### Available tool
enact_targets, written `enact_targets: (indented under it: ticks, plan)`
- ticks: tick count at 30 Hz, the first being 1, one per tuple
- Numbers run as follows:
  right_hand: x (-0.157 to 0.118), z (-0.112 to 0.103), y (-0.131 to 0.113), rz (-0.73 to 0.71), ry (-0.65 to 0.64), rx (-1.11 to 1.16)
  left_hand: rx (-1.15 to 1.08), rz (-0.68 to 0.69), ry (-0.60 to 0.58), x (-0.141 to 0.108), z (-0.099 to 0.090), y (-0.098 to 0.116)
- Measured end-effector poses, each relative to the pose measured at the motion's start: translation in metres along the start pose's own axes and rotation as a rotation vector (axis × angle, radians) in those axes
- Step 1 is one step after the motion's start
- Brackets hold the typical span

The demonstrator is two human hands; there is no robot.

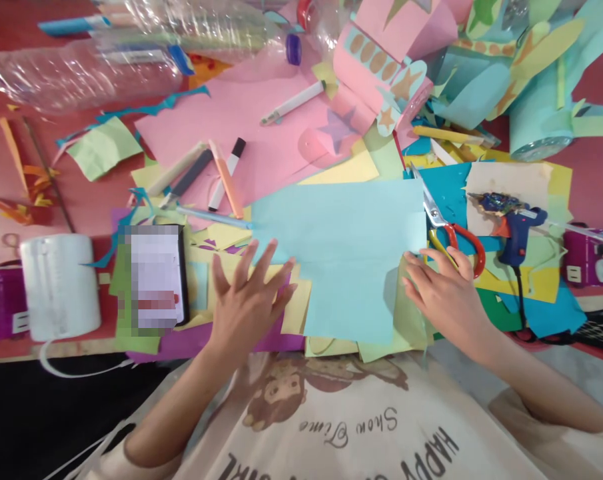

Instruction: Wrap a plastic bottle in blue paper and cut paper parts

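Note:
A light blue sheet of paper (351,247) lies in front of me on top of other coloured papers. My left hand (248,297) is open at its left side, fingers spread, with the fingertips by the paper's edge. At the right edge, my right hand (446,293) is open with bent fingers apart; the thumb side reaches the sheet. Just beyond that hand lie scissors (451,230) with red and yellow handles, blades pointing away from me. Whether the right fingertips touch the handles I cannot tell. Neither hand holds anything.
To the left lie a phone (156,277) and a white power-bank-like device (61,287) with a cable. A glue gun (516,230) sits at the right. Several markers (227,175) rest on pink paper (181,127). Plastic bottles (81,73) and paper-covered crafts (541,120) crowd the back.

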State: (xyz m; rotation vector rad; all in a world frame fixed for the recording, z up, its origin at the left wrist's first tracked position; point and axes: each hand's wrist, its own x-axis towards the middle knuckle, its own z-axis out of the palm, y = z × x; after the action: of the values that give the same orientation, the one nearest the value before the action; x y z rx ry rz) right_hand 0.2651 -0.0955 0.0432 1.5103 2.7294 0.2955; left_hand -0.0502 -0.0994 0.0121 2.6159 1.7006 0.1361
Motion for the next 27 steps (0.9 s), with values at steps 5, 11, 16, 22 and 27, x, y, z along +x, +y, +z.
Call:
enact_targets:
  ticks: [5, 11, 16, 22, 27]
  plan:
    - [-0.005, 0.0, 0.001, 0.021, -0.021, 0.018, 0.001, -0.104, 0.011, -0.013, 0.003, -0.007]
    - [-0.011, -0.002, 0.004, 0.03, -0.031, 0.058, -0.131, -0.285, 0.014, -0.026, 0.011, -0.013]
    - [-0.017, 0.005, 0.009, 0.031, -0.011, 0.137, -0.173, -0.381, -0.028, -0.032, 0.01, -0.015]
    - [-0.028, 0.025, 0.017, 0.038, 0.091, 0.324, -0.167, -0.407, -0.046, -0.037, 0.014, -0.015]
    - [-0.031, 0.033, 0.015, 0.052, 0.168, 0.351, -0.178, -0.368, -0.052, -0.041, 0.015, -0.019]
